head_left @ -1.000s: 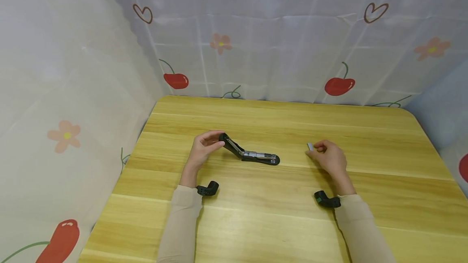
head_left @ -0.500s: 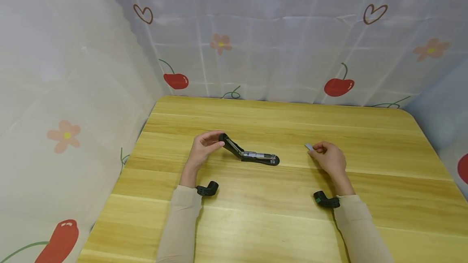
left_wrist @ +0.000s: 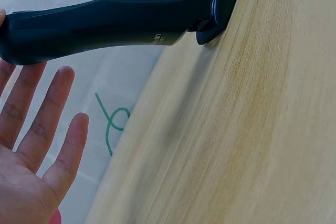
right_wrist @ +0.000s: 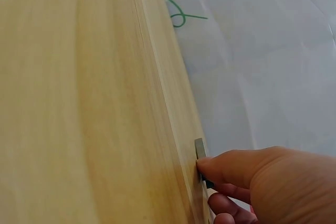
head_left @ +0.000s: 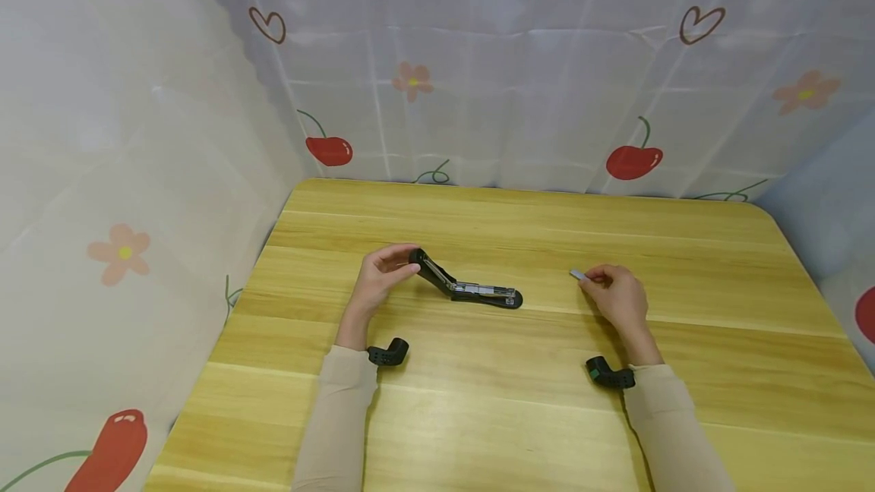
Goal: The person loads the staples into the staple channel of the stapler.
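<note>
A black stapler (head_left: 485, 293) lies opened out on the table, its metal staple channel facing up. My left hand (head_left: 380, 276) pinches the end of its raised top arm between thumb and fingers. In the left wrist view the stapler's arm (left_wrist: 100, 27) spans the upper left, and the other fingers (left_wrist: 44, 124) spread below it. To the right, my right hand (head_left: 617, 298) pinches a small grey strip of staples (head_left: 577, 274) by one end. The right wrist view shows the staple strip (right_wrist: 199, 149) between thumb and fingertips, partly covered by them.
The wooden table (head_left: 492, 416) stretches under both hands, with a printed curtain (head_left: 506, 97) along its back edge and another curtain (head_left: 123, 173) on the left. A black wrist camera (head_left: 390, 353) is strapped at the left wrist, and a second camera (head_left: 610, 373) at the right.
The staple strip has turned in my right fingers, from pointing up to lying more sideways toward the left. My left hand and the stapler stay in place.
</note>
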Demonstrator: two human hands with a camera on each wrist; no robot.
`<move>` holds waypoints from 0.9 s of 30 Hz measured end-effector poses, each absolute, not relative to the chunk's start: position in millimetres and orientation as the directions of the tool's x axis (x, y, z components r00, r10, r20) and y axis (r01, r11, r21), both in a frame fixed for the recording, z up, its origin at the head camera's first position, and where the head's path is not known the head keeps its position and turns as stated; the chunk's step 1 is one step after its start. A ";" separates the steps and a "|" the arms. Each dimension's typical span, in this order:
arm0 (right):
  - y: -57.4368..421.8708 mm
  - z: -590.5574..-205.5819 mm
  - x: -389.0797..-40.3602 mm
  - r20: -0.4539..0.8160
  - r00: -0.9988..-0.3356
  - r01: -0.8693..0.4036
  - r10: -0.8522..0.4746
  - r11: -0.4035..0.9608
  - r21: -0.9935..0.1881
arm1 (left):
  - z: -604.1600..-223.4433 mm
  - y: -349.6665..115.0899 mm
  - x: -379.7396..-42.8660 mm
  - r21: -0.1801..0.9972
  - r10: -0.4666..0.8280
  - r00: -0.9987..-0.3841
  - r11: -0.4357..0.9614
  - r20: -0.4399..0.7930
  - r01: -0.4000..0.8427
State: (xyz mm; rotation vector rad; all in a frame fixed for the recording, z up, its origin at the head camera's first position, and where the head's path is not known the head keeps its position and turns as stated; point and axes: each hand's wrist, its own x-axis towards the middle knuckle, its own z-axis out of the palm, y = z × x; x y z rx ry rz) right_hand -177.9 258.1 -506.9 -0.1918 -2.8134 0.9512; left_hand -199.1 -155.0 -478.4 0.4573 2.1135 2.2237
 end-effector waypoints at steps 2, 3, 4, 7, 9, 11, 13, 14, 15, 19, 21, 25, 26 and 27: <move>258.2 -507.3 -178.2 0.123 -0.976 0.067 0.179 0.788 -0.612 | -477.4 -154.7 -198.9 0.983 0.231 -0.956 -0.071 0.179 0.167; 258.2 -507.4 -178.6 0.126 -0.975 0.066 0.180 0.786 -0.614 | -476.8 -154.6 -198.7 0.983 0.232 -0.956 -0.071 0.179 0.167; 258.2 -507.5 -178.9 0.129 -0.975 0.065 0.182 0.784 -0.618 | -476.5 -154.5 -198.7 0.983 0.233 -0.956 -0.074 0.179 0.166; 258.2 -508.0 -179.2 0.133 -0.973 0.066 0.190 0.778 -0.625 | -475.8 -154.3 -198.7 0.982 0.236 -0.953 -0.083 0.187 0.172; 257.9 -507.9 -179.2 0.135 -0.972 0.066 0.193 0.773 -0.631 | -476.0 -154.5 -198.8 0.980 0.238 -0.952 -0.087 0.193 0.177; 257.7 -507.8 -179.0 0.137 -0.970 0.067 0.198 0.769 -0.636 | -476.3 -154.5 -199.0 0.979 0.240 -0.950 -0.089 0.199 0.183; 257.2 -507.3 -179.0 0.140 -0.970 0.064 0.198 0.764 -0.642 | -476.7 -154.5 -199.1 0.979 0.241 -0.949 -0.086 0.202 0.186; 256.9 -507.0 -179.0 0.141 -0.970 0.063 0.200 0.761 -0.646 | -476.7 -154.5 -199.2 0.979 0.240 -0.949 -0.085 0.202 0.187; 256.7 -506.8 -179.0 0.144 -0.969 0.060 0.200 0.757 -0.651 | -476.8 -154.5 -199.1 0.979 0.240 -0.949 -0.084 0.202 0.187; 255.2 -506.4 -179.0 0.164 -0.966 0.042 0.202 0.744 -0.667 | -476.5 -154.9 -198.7 0.980 0.238 -0.951 -0.079 0.196 0.182; 254.6 -506.4 -179.0 0.181 -0.963 0.027 0.202 0.737 -0.675 | -476.5 -155.0 -198.4 0.981 0.238 -0.952 -0.077 0.191 0.177; 253.7 -507.0 -179.2 0.214 -0.957 -0.005 0.197 0.723 -0.691 | -475.8 -155.1 -197.6 0.982 0.238 -0.954 -0.074 0.185 0.172; 253.6 -507.2 -179.1 0.220 -0.955 -0.012 0.197 0.717 -0.697 | -475.8 -155.3 -197.7 0.982 0.239 -0.953 -0.074 0.185 0.172; 253.5 -507.6 -179.3 0.226 -0.954 -0.020 0.196 0.712 -0.702 | -475.8 -155.4 -197.6 0.982 0.239 -0.953 -0.074 0.185 0.172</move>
